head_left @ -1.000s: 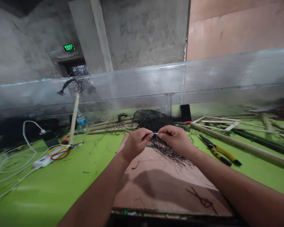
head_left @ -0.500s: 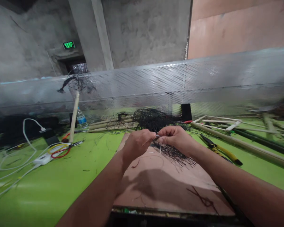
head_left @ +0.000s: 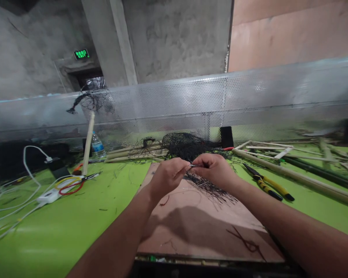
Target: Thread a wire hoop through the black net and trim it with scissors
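My left hand [head_left: 171, 171] is closed in a pinch over the board, with its fingertips at one end of a thin silvery piece [head_left: 193, 166]. On the other side of that piece, my right hand [head_left: 213, 168] is closed on it between thumb and fingers. The piece is too small to name, and most of it is hidden by the fingertips. Below and behind the hands, a bundle of black netting [head_left: 188, 146] spreads its loose frayed strands [head_left: 213, 189] over the pinkish board [head_left: 191, 227].
Yellow-and-black pliers [head_left: 268, 183] lie to the right, beside bamboo poles [head_left: 301, 175] and a wooden frame [head_left: 284, 153]. On the left are a white power strip [head_left: 49, 196] with cables, an upright stick [head_left: 88, 144] and a water bottle [head_left: 98, 146]. Perforated metal sheeting [head_left: 174, 102] stands behind.
My right fingers have curled in further around the thin silvery piece. A pale strand hanging below the fingertips no longer shows clearly. The view has shifted slightly; the hands stay together in nearly the same place.
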